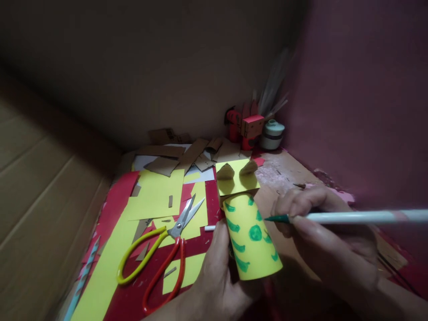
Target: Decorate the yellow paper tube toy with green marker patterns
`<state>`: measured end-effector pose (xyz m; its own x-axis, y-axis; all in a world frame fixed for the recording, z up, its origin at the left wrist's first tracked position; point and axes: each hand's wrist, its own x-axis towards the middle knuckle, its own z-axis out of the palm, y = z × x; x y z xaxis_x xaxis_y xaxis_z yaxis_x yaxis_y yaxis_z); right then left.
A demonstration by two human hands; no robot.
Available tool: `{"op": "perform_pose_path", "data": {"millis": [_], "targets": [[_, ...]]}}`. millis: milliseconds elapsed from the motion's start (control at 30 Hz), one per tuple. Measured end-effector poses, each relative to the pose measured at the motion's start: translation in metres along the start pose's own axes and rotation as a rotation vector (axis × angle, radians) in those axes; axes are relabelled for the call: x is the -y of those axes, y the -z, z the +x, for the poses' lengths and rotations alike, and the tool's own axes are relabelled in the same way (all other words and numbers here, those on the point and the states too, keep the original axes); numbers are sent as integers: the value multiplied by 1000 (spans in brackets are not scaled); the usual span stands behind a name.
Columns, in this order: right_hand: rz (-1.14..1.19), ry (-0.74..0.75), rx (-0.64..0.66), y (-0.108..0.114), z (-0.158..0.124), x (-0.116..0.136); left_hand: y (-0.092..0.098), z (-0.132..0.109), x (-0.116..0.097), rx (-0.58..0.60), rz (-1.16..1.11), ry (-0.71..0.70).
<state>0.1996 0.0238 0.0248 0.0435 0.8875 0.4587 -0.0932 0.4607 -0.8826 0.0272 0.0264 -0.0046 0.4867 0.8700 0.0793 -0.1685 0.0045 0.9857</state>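
My left hand (220, 272) is closed round a yellow paper animal figure (249, 263) from below and the left. Its tube body carries green curved marks along both sides and a green round spot in the middle. On top sits a yellow box-shaped head (238, 176) with two brown cardboard ears. My right hand (321, 240) pinches a paintbrush (351, 217) with a pale handle. The brush's green tip points left and is close to the body's right side; whether it touches I cannot tell.
Scissors (179, 226) with one yellow and one red handle lie spread on yellow and red paper (160, 191). Cardboard scraps (167, 151) are piled behind. A red cardboard figure (252, 127) and a lidded pot (272, 133) stand at the back right. Walls rise on both sides.
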Motion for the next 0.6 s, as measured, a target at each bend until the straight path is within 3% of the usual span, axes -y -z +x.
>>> {"op": "perform_pose_path", "data": {"millis": [133, 267, 433, 600], "targets": [[57, -5, -106, 1, 1, -3, 3, 1, -7, 4, -59, 36], [-18, 42, -147, 2, 2, -6, 8, 4, -5, -120, -27, 59], [-118, 19, -215, 5, 6, -14, 17, 6, 3, -172, 32, -35], [-146, -10, -247, 2, 14, -21, 27, 9, -2, -182, 49, -64]]}}
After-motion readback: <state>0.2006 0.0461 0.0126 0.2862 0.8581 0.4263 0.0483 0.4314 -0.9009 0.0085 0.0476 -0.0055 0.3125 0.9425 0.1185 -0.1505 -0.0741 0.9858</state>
